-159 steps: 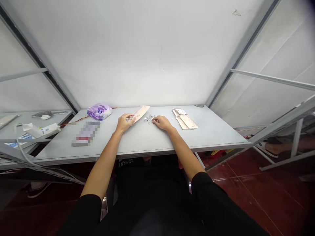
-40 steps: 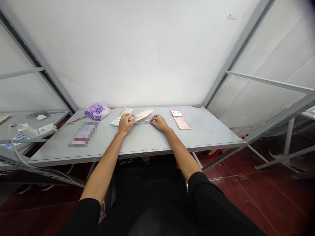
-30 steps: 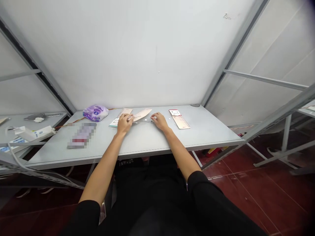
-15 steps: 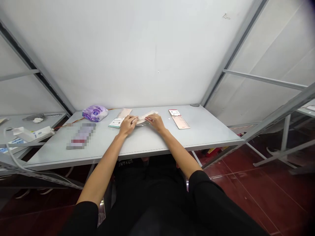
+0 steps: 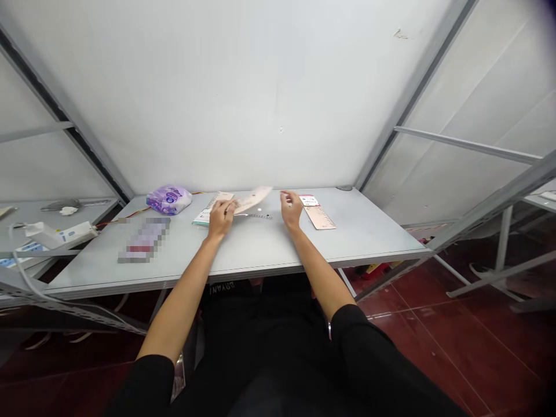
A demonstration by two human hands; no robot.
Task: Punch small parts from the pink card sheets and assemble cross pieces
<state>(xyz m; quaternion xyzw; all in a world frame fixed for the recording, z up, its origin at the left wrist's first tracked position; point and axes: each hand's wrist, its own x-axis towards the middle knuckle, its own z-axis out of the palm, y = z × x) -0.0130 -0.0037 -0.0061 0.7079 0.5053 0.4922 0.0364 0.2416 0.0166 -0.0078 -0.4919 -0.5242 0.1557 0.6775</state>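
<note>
My left hand [image 5: 220, 214] is closed on one end of a long beige card [image 5: 253, 198], which is lifted a little off the grey table [image 5: 260, 243] and blurred. Under it lies a thin clear strip [image 5: 257, 216] on the table. My right hand [image 5: 291, 208] hovers just right of the card with its fingers curled; whether they pinch anything is not clear. A second beige card with a green end [image 5: 211, 208] lies behind my left hand. Right of my right hand lies another beige card with a red and white end [image 5: 317, 211].
A purple tissue pack [image 5: 168, 198] sits at the table's back left, with a blurred flat object [image 5: 143, 239] in front of it. A white power strip [image 5: 61, 233] rests on the neighbouring table at left. Grey metal frame bars stand on both sides.
My right hand has let go of the beige card and moved right and up. My left hand has raised the card off the table, which uncovers the clear strip.
</note>
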